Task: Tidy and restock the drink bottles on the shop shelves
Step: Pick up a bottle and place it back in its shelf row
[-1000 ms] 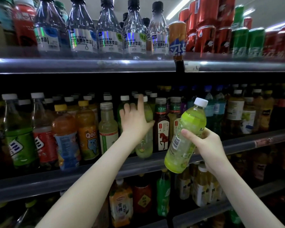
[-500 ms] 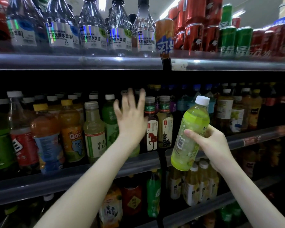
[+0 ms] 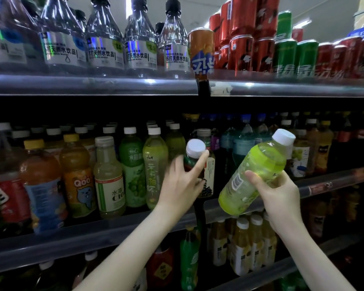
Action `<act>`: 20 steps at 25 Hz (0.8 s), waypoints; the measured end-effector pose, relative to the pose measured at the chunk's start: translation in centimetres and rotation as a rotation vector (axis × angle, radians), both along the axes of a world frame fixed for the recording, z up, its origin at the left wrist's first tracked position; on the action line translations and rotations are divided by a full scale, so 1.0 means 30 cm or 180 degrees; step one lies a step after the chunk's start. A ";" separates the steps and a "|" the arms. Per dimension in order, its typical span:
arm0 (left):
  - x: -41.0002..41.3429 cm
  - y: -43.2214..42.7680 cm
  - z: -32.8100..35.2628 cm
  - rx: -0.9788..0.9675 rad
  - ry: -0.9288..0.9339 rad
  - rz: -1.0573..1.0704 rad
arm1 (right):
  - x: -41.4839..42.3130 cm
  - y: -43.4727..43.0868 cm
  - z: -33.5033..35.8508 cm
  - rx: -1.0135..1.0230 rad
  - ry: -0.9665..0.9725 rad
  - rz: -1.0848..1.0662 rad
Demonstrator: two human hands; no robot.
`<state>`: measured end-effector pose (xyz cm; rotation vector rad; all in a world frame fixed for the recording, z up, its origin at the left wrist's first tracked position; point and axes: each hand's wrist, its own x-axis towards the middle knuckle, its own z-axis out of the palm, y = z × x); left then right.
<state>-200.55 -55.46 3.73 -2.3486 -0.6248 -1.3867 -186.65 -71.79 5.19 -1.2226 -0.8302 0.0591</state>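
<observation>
Left hand [image 3: 182, 181] grips dark bottle [image 3: 194, 158]; right hand [image 3: 278, 193] holds tilted green bottle [image 3: 254, 175].

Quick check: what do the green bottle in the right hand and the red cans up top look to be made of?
Green bottle: likely clear plastic, since the liquid shows through, with a matte white cap, probably plastic.
Red cans: probably thin metal, glossy, with rolled rims and bright highlights.

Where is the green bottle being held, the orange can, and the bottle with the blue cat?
green bottle [image 3: 259, 173], head view, middle of its body.
orange can [image 3: 201, 52], head view, its front label.
blue cat bottle [image 3: 80, 181], head view, its label.
</observation>
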 end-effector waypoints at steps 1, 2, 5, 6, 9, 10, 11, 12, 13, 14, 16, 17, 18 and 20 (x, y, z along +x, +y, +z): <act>-0.025 -0.022 -0.019 -0.0159 -0.0052 -0.0274 | -0.006 0.008 0.000 0.0109 0.0023 -0.0028; -0.053 -0.040 -0.030 -0.0322 -0.0161 -0.0485 | -0.016 0.019 -0.001 0.0208 0.0027 -0.0030; -0.126 -0.070 -0.018 -0.0267 -0.0845 -0.1002 | -0.063 0.066 -0.001 0.0402 0.0041 0.0060; -0.156 -0.085 -0.001 -0.0165 -0.1066 -0.1100 | -0.083 0.085 -0.001 0.0394 -0.0009 0.0094; -0.278 -0.109 0.055 -0.0137 -0.1669 -0.1289 | -0.130 0.160 0.000 0.0226 -0.0180 0.0206; -0.328 -0.105 0.066 -0.0194 -0.1782 -0.1347 | -0.142 0.188 0.003 0.0170 -0.0200 0.0257; -0.377 -0.096 0.075 -0.0209 -0.1821 -0.1374 | -0.152 0.220 0.008 0.0104 -0.0212 0.0299; -0.429 -0.086 0.083 -0.0214 -0.1804 -0.1381 | -0.166 0.253 0.014 0.0013 -0.0215 0.0340; -0.474 -0.075 0.088 -0.0264 -0.1776 -0.1386 | -0.182 0.290 0.020 -0.0115 -0.0203 0.0374; -0.514 -0.075 0.096 -0.0387 -0.1783 -0.1386 | -0.198 0.328 0.024 -0.0244 -0.0202 0.0415; -0.574 -0.085 0.102 -0.0652 -0.1839 -0.1299 | -0.221 0.397 0.028 -0.0499 -0.0230 0.0512; -0.606 -0.090 0.101 -0.0726 -0.1854 -0.1236 | -0.237 0.425 0.034 -0.0611 -0.0240 0.0581; -0.634 -0.097 0.098 -0.0782 -0.1851 -0.1191 | -0.250 0.445 0.040 -0.0751 -0.0283 0.0630; -0.688 -0.101 0.087 -0.0860 -0.1827 -0.1071 | -0.273 0.467 0.046 -0.1134 -0.0461 0.0604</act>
